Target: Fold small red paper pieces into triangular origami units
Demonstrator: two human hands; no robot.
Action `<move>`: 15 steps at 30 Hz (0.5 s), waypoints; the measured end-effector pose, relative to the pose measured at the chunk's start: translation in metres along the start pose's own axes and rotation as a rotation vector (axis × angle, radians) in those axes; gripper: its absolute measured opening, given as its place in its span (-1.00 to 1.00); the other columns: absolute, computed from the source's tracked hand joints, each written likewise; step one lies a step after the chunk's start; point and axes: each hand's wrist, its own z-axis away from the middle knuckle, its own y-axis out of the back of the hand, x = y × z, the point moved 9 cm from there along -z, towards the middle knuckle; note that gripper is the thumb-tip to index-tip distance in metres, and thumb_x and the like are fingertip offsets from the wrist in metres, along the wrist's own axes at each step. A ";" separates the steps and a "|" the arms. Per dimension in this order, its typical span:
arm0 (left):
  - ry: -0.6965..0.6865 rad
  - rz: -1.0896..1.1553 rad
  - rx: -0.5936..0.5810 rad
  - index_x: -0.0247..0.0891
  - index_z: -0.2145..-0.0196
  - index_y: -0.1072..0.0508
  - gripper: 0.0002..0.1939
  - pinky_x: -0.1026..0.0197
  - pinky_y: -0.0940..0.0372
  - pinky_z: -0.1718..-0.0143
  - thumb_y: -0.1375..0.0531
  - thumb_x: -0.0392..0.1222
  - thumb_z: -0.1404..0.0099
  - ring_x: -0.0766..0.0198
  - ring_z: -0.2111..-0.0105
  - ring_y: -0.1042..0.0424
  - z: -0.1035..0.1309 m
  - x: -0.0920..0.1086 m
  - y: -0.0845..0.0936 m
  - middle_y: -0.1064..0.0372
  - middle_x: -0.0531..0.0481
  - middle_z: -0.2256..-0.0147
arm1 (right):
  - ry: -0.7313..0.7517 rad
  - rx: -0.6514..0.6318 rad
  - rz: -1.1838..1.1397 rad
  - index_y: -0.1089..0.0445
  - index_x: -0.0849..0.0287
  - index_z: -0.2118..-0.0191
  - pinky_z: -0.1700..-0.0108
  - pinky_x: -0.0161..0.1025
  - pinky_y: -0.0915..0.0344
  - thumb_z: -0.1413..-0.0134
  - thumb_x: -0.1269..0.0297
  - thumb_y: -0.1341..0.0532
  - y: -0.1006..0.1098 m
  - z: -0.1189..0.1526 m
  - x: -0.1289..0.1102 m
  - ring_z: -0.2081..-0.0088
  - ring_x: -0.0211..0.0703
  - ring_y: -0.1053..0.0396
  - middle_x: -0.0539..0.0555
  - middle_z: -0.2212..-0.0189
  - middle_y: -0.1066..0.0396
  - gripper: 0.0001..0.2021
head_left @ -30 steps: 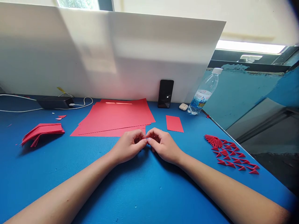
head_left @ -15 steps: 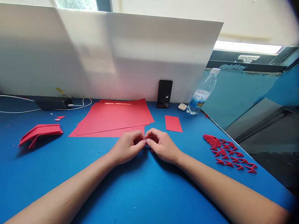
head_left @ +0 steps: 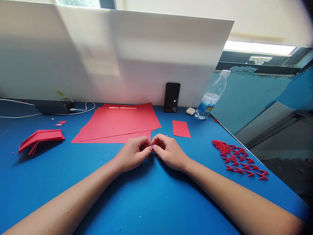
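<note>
My left hand (head_left: 137,152) and my right hand (head_left: 170,151) meet fingertip to fingertip over the middle of the blue table. Both are closed in a pinch on a small piece of red paper (head_left: 153,149), almost wholly hidden by the fingers. Just behind the hands lie large red paper sheets (head_left: 122,119) in a loose stack. A small red paper rectangle (head_left: 181,128) rests flat beyond my right hand. Over to the right, many small folded red paper triangles (head_left: 241,163) are set out in rows, with a fanned row of nested pieces (head_left: 221,146) at their back.
At the left stands a bundle of folded red paper strips (head_left: 41,138), with paper scraps (head_left: 61,123) behind it. A black power box (head_left: 55,107) with white cables, a phone (head_left: 172,97), a white earphone case (head_left: 190,111) and a water bottle (head_left: 210,98) line the white board (head_left: 146,58).
The view has shifted very slightly. Both hands keep their pinch in the same place, and the other things have not moved on the table.
</note>
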 end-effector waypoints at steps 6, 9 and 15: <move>0.001 0.003 0.002 -0.29 0.45 -0.35 -0.83 0.32 -0.06 0.51 -0.06 -0.19 -0.23 0.37 0.53 -0.18 -0.001 0.001 0.000 -0.27 0.10 0.55 | 0.008 0.000 0.004 -0.26 0.18 0.37 0.41 -0.33 -0.09 -0.08 0.41 -0.08 0.000 0.000 0.001 0.47 -0.30 -0.19 -0.06 0.51 -0.26 -0.95; -0.001 0.000 0.002 -0.29 0.45 -0.35 -0.83 0.32 -0.06 0.51 -0.06 -0.19 -0.23 0.37 0.53 -0.18 0.000 0.001 0.000 -0.26 0.10 0.55 | 0.011 -0.005 0.005 -0.26 0.18 0.37 0.41 -0.34 -0.10 -0.08 0.41 -0.07 -0.001 0.001 0.002 0.47 -0.30 -0.20 -0.05 0.50 -0.27 -0.94; 0.002 -0.004 -0.009 -0.30 0.44 -0.35 -0.82 0.32 -0.06 0.50 -0.06 -0.17 -0.24 0.37 0.52 -0.18 0.000 0.000 -0.001 -0.26 0.10 0.54 | 0.010 -0.004 0.006 -0.26 0.18 0.37 0.41 -0.34 -0.10 -0.08 0.42 -0.08 0.000 0.001 0.002 0.46 -0.30 -0.20 -0.05 0.50 -0.28 -0.95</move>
